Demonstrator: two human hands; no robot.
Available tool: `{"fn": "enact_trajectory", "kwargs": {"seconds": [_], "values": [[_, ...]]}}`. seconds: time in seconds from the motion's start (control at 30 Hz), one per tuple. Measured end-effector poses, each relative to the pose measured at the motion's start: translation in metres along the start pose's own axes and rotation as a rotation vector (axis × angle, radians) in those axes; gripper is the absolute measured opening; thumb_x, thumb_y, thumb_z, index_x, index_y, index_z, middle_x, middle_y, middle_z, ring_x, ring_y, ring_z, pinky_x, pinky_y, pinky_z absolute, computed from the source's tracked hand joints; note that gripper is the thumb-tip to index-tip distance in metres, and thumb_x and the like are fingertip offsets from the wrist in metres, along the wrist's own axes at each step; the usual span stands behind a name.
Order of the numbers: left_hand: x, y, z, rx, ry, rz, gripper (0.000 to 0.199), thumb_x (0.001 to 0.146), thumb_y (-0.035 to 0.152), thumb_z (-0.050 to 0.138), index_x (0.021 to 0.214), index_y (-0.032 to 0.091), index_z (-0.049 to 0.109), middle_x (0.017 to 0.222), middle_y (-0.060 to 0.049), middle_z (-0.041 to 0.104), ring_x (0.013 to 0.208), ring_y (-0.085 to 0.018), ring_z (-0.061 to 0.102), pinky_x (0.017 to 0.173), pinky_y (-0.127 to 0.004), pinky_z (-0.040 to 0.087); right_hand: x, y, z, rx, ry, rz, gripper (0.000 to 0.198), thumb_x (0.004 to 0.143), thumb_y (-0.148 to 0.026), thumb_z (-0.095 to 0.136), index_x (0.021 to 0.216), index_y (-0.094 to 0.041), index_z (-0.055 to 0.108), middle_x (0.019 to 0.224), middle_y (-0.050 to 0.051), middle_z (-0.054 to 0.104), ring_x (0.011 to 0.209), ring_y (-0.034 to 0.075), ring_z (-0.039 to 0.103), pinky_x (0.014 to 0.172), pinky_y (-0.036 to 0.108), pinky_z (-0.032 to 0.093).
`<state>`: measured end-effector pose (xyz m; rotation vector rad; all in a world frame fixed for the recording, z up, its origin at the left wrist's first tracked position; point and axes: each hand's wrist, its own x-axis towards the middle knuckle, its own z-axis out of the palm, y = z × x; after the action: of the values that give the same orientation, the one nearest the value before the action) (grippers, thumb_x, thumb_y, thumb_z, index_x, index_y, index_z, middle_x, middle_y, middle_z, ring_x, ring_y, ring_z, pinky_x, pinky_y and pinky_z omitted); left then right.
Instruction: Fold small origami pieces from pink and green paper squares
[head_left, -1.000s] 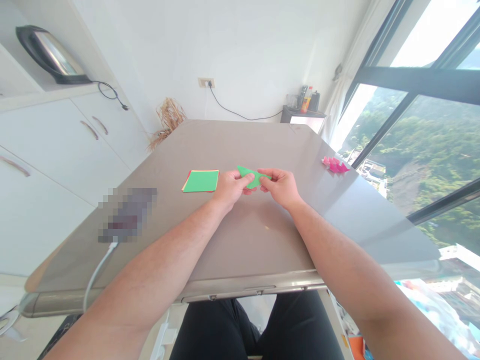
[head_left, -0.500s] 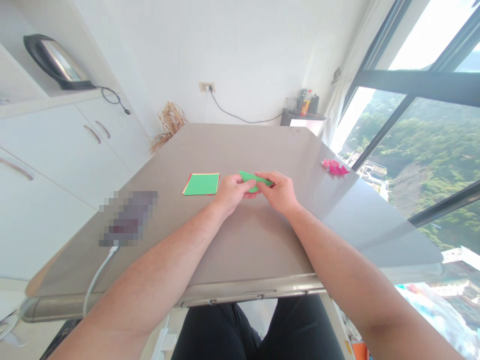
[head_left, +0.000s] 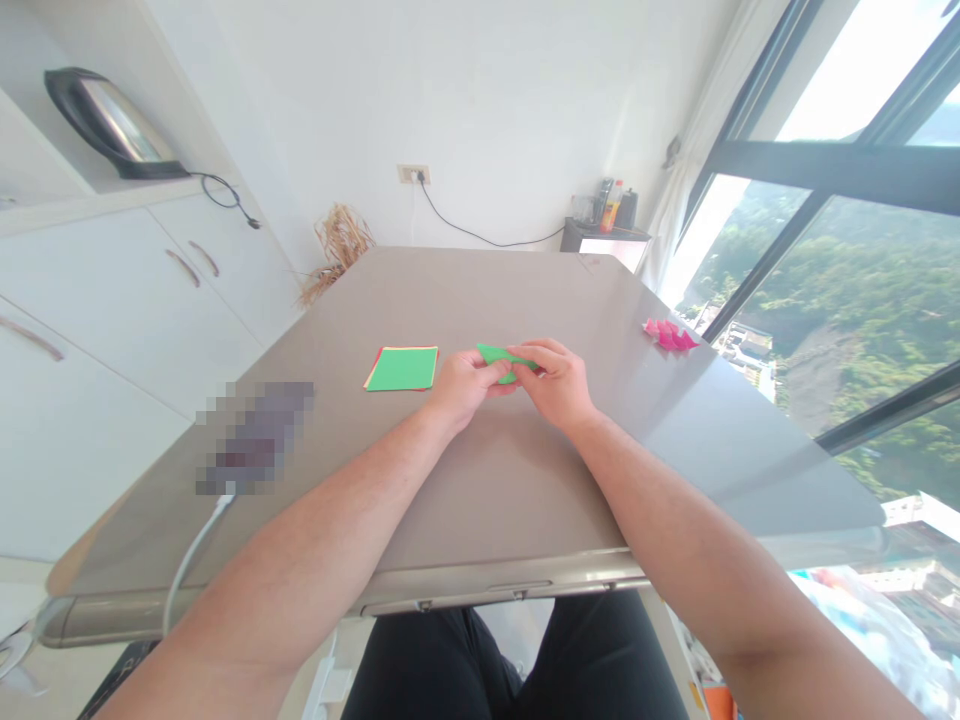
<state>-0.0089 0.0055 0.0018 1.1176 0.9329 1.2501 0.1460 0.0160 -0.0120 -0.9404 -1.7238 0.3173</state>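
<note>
Between my two hands is a folded piece of green paper, held just above the grey-brown table. My left hand pinches its left part, with the thumb on top. My right hand grips the right part, thumb and fingers closed on it and covering much of that side. The thumbs nearly meet at the middle of the paper. Left of my left hand lies a stack of square paper sheets, green on top, with red and pale edges showing beneath.
Pink folded paper pieces lie near the table's right edge, by the window. On the left side sits a blurred-out dark object with a white cable running off the front edge. Dried plant stalks stand beyond the far left corner.
My right fingers have shifted slightly left over the green paper, so less of its right end shows. My left hand stays almost where it was.
</note>
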Motion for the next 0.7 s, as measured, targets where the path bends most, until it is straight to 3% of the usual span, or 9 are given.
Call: {"fn": "enact_trajectory", "kwargs": {"seconds": [0.13, 0.3, 0.5, 0.7], "values": [[-0.001, -0.001, 0.001, 0.029, -0.014, 0.010, 0.027, 0.069, 0.031, 0.082, 0.085, 0.012, 0.073, 0.088, -0.007, 0.076, 0.080, -0.021, 0.072, 0.081, -0.042, 0.061, 0.001, -0.003, -0.001, 0.026, 0.003, 0.017, 0.021, 0.078, -0.016, 0.061, 0.088, -0.025, 0.077, 0.096, 0.003, 0.073, 0.085, 0.017, 0.068, 0.074, 0.032, 0.057], [-0.001, -0.004, 0.000, 0.063, -0.072, 0.017, 0.026, 0.072, 0.034, 0.080, 0.084, 0.013, 0.072, 0.087, -0.007, 0.075, 0.084, -0.022, 0.072, 0.086, -0.045, 0.060, 0.003, -0.006, -0.005, 0.033, -0.043, 0.160, 0.012, 0.075, -0.021, 0.063, 0.081, -0.024, 0.072, 0.087, 0.001, 0.071, 0.082, 0.018, 0.065, 0.077, 0.033, 0.053], [0.001, -0.008, -0.002, 0.122, -0.099, 0.033, 0.026, 0.073, 0.035, 0.079, 0.086, 0.013, 0.074, 0.087, -0.007, 0.075, 0.084, -0.023, 0.073, 0.084, -0.044, 0.060, 0.009, -0.006, -0.010, 0.127, -0.124, 0.441, 0.010, 0.067, -0.026, 0.070, 0.076, -0.021, 0.068, 0.067, -0.002, 0.066, 0.061, 0.014, 0.057, 0.057, 0.028, 0.046], [0.001, -0.011, -0.003, 0.185, -0.081, 0.058, 0.022, 0.076, 0.034, 0.075, 0.085, 0.014, 0.075, 0.084, -0.007, 0.075, 0.080, -0.022, 0.073, 0.083, -0.043, 0.061, 0.011, 0.000, -0.012, 0.227, -0.162, 0.528, 0.014, 0.065, -0.029, 0.074, 0.072, -0.019, 0.067, 0.063, -0.001, 0.066, 0.058, 0.013, 0.058, 0.055, 0.027, 0.044]]}}
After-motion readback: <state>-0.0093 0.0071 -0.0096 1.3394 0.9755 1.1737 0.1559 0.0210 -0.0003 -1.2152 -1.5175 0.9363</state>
